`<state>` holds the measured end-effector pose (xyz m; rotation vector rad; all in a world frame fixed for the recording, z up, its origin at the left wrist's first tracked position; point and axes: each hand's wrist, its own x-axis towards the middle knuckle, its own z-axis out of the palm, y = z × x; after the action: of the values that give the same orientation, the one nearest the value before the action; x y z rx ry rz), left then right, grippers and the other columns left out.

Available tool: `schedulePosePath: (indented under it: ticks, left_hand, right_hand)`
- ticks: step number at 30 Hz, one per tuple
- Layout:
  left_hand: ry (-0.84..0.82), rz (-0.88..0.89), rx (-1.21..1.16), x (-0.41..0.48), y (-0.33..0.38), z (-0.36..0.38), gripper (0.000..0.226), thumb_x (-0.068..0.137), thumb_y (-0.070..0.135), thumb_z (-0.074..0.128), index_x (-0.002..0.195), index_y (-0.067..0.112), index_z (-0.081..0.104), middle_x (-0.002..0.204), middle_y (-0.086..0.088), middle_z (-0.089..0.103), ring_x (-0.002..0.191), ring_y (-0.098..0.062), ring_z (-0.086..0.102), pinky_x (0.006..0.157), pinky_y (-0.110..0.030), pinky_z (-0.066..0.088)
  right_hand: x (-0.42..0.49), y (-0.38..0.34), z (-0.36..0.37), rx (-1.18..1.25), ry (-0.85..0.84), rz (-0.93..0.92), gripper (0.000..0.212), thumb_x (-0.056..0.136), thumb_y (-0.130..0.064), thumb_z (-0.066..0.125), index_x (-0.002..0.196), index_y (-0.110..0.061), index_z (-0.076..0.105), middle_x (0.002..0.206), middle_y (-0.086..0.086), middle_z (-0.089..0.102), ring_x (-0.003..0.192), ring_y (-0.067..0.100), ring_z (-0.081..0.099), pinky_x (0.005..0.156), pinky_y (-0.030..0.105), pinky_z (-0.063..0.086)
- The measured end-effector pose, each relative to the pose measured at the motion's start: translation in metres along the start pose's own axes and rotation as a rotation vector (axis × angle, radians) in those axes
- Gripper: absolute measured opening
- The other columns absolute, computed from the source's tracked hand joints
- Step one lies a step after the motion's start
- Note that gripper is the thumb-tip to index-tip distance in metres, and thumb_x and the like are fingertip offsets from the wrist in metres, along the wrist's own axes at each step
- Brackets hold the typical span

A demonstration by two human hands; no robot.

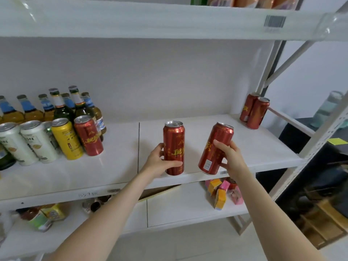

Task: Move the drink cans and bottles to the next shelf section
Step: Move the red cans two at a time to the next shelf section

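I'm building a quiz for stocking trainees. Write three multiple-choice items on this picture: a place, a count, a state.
1. The pair of red cans in the right section stands: A at the front edge; B in the back right corner; C in the centre.
2. Yellow cans in view: A one; B two; C three.
3. The red can in the right hand is: A upright; B tilted; C lying flat.
B, they stand rear right; A, only one shows; B, its top leans right.
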<state>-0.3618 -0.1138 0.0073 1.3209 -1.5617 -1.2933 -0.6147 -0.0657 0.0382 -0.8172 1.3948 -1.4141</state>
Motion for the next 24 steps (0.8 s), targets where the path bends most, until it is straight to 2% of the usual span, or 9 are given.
schedulePosePath:
  ticks: [4, 7, 9, 13, 15, 18, 22, 24]
  left_hand:
    - [0.002, 0.001, 0.003, 0.014, 0.013, 0.068, 0.089, 0.043, 0.051, 0.089, 0.123, 0.04, 0.052, 0.122, 0.009, 0.063, 0.116, -0.014, 0.058, 0.089, -0.033, 0.049]
    - [0.026, -0.017, -0.023, 0.018, 0.024, 0.122, 0.085, 0.043, 0.048, 0.09, 0.119, 0.039, 0.054, 0.12, 0.007, 0.066, 0.114, -0.015, 0.06, 0.097, -0.043, 0.052]
    - [0.039, -0.023, -0.032, 0.02, 0.032, 0.158, 0.081, 0.042, 0.045, 0.091, 0.115, 0.039, 0.056, 0.115, 0.006, 0.068, 0.11, -0.013, 0.063, 0.097, -0.044, 0.053]
    - [0.049, -0.016, -0.006, 0.035, 0.048, 0.218, 0.076, 0.04, 0.046, 0.09, 0.109, 0.042, 0.058, 0.109, 0.01, 0.07, 0.105, -0.008, 0.065, 0.088, -0.032, 0.055]
    - [0.029, -0.014, -0.004, 0.047, 0.056, 0.242, 0.077, 0.04, 0.046, 0.09, 0.109, 0.044, 0.057, 0.109, 0.011, 0.069, 0.105, -0.01, 0.065, 0.084, -0.035, 0.057]
    - [0.013, -0.005, 0.022, 0.073, 0.065, 0.273, 0.079, 0.04, 0.048, 0.089, 0.111, 0.045, 0.056, 0.113, 0.012, 0.068, 0.107, -0.009, 0.064, 0.091, -0.039, 0.055]
    - [-0.003, 0.014, 0.046, 0.113, 0.072, 0.3, 0.079, 0.039, 0.051, 0.088, 0.11, 0.047, 0.054, 0.116, 0.013, 0.066, 0.11, -0.009, 0.061, 0.09, -0.035, 0.052]
    - [0.001, 0.019, 0.053, 0.131, 0.075, 0.311, 0.085, 0.038, 0.052, 0.087, 0.116, 0.043, 0.054, 0.117, 0.011, 0.065, 0.11, -0.012, 0.061, 0.091, -0.038, 0.053]
  right_hand:
    - [0.021, -0.012, -0.065, -0.012, -0.013, -0.01, 0.051, 0.076, -0.033, 0.08, 0.121, -0.02, 0.059, 0.116, 0.007, 0.07, 0.108, 0.025, 0.065, 0.085, 0.046, 0.05]
    - [0.031, -0.023, -0.117, -0.045, -0.036, -0.005, 0.047, 0.082, -0.029, 0.077, 0.123, -0.02, 0.058, 0.117, 0.006, 0.069, 0.107, 0.025, 0.065, 0.083, 0.045, 0.05]
    - [0.04, -0.03, -0.151, -0.064, -0.055, -0.005, 0.046, 0.083, -0.028, 0.076, 0.123, -0.022, 0.056, 0.117, 0.004, 0.069, 0.106, 0.023, 0.065, 0.08, 0.042, 0.049]
    - [0.063, -0.044, -0.208, -0.057, -0.082, -0.026, 0.038, 0.083, -0.028, 0.075, 0.117, -0.03, 0.058, 0.115, 0.0, 0.069, 0.102, 0.019, 0.066, 0.073, 0.035, 0.049]
    - [0.08, -0.047, -0.23, -0.054, -0.087, -0.039, 0.039, 0.084, -0.029, 0.075, 0.118, -0.032, 0.056, 0.116, -0.002, 0.068, 0.102, 0.017, 0.064, 0.075, 0.035, 0.048]
    - [0.11, -0.05, -0.255, -0.057, -0.071, -0.053, 0.045, 0.082, -0.03, 0.077, 0.12, -0.032, 0.054, 0.116, -0.005, 0.066, 0.102, 0.015, 0.062, 0.083, 0.039, 0.047]
    - [0.15, -0.05, -0.277, -0.039, -0.034, -0.073, 0.042, 0.077, -0.031, 0.081, 0.11, -0.037, 0.056, 0.113, -0.007, 0.067, 0.097, 0.014, 0.064, 0.069, 0.03, 0.048]
    - [0.169, -0.05, -0.285, -0.034, -0.027, -0.088, 0.044, 0.076, -0.031, 0.082, 0.11, -0.038, 0.056, 0.113, -0.008, 0.067, 0.098, 0.014, 0.065, 0.069, 0.029, 0.048]
